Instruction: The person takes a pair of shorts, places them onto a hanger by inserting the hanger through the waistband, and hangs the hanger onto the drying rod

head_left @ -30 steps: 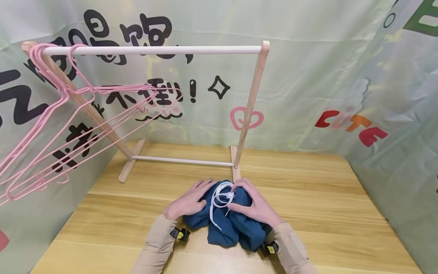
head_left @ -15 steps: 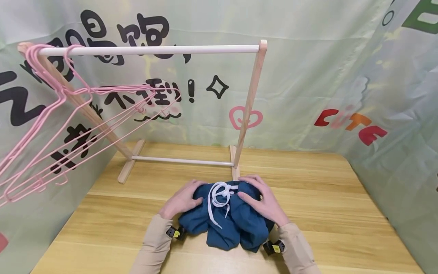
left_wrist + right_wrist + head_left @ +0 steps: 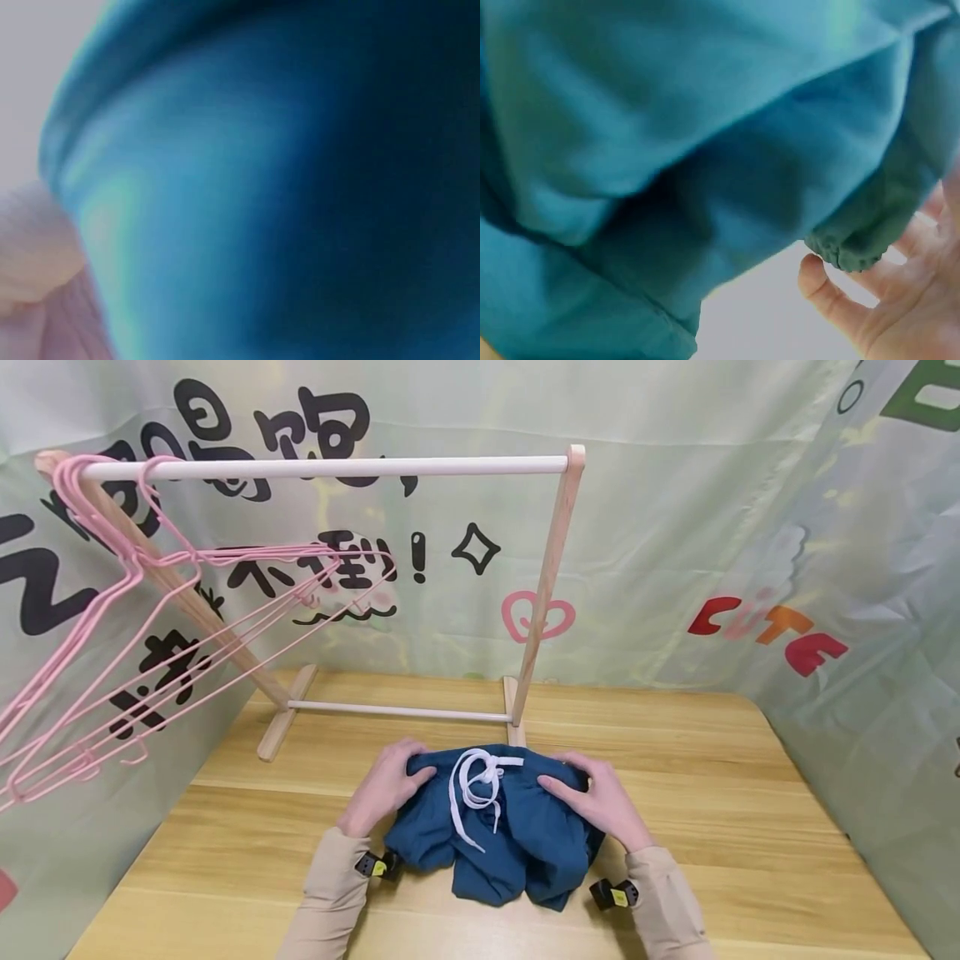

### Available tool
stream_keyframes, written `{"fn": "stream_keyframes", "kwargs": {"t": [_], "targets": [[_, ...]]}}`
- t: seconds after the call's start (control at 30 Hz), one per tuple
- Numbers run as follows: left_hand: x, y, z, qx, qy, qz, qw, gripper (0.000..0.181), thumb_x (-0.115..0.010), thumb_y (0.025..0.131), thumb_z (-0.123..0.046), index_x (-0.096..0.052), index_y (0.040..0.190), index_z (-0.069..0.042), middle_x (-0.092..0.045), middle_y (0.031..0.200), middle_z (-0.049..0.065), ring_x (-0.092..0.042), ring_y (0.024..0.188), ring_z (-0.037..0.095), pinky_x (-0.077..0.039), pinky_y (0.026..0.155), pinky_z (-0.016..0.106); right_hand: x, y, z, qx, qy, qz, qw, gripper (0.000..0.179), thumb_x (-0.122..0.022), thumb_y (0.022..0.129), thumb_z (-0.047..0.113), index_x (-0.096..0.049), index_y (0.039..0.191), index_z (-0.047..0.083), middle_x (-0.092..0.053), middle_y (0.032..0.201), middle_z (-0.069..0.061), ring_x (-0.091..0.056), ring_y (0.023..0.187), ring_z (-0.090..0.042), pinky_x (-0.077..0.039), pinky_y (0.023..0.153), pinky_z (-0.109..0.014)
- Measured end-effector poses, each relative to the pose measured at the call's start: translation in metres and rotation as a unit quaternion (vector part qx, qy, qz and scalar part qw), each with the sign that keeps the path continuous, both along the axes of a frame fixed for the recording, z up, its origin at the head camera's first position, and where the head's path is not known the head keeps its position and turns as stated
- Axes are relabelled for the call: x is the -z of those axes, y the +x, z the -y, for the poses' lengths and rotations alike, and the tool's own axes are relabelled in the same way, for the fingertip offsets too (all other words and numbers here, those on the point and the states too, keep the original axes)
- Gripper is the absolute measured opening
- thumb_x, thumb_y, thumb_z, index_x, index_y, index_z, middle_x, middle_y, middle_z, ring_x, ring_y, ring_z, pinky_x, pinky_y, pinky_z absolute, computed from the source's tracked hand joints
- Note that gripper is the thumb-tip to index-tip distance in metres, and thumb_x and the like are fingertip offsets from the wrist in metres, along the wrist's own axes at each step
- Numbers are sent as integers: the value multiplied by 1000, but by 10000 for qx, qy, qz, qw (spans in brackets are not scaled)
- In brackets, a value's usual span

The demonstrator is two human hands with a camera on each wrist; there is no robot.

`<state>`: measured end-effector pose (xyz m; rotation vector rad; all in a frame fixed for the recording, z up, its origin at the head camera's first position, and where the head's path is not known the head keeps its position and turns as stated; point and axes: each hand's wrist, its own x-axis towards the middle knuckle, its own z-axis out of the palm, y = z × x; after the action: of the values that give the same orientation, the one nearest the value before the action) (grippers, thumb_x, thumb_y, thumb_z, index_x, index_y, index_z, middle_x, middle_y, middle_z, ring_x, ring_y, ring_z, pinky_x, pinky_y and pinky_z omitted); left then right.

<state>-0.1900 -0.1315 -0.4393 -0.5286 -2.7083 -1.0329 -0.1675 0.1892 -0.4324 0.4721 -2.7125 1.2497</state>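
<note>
Dark blue drawstring shorts [image 3: 510,839] lie bunched on the table, waistband toward the rack and legs toward me. A white drawstring [image 3: 491,774] loops over the front of the waist. My left hand [image 3: 384,787] grips the waistband's left end, thumb on the near side and fingers behind the cloth. At the right end my right hand [image 3: 606,802] pinches the band the same way. Blurred blue cloth [image 3: 187,187] fills most of the left wrist view. In the right wrist view the gathered waistband edge [image 3: 847,251] hangs beside my right hand [image 3: 900,300].
Behind the shorts stands a wooden rack with a white top rail [image 3: 337,468]. Several pink hangers [image 3: 131,556] hang at its left end. The rack's right foot [image 3: 516,731] is just behind the waistband. A printed curtain [image 3: 660,527] encloses the wooden table [image 3: 675,760].
Both hands have moved apart along the waistband, left hand leftward and right hand rightward. The waist is spread wider, and the right hand has left the drawstring.
</note>
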Motion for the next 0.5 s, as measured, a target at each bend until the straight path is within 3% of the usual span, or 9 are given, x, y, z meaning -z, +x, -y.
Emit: {"fn": "stream_keyframes", "kwargs": {"t": [0.17,0.23,0.37,0.5], "targets": [[-4,0,1,-220,290,-469,9982,11,-76,87,-6,-73,96,-3,-69,97,11,-64,95,29,-51,90,46,1,-1,-4,58,-34,-226,9997,14,-77,89,31,-70,91,19,-68,79,3,-60,72,-8,-48,67,-25],[-6,1,1,-315,407,-605,9968,11,-76,88,-8,-72,96,-3,-67,100,12,-62,98,29,-49,92,46,1,-2,-5,63,-25,-424,9991,17,-79,87,28,-66,82,19,-60,74,5,-54,69,-8,-43,65,-24],[-8,1,2,-587,500,-765,9941,17,-77,89,-15,-71,98,-1,-64,107,15,-59,103,30,-48,95,46,2,-3,-7,239,136,-611,9978,24,-82,84,27,-61,75,18,-52,88,2,-48,84,-13,-40,75,-28],[-8,1,4,-816,476,-767,9926,23,-76,90,-21,-68,98,-1,-65,105,15,-61,99,30,-51,89,45,3,-2,-12,343,468,-271,9979,29,-82,84,32,-60,77,15,-47,98,-3,-45,90,-18,-38,78,-32]]}}
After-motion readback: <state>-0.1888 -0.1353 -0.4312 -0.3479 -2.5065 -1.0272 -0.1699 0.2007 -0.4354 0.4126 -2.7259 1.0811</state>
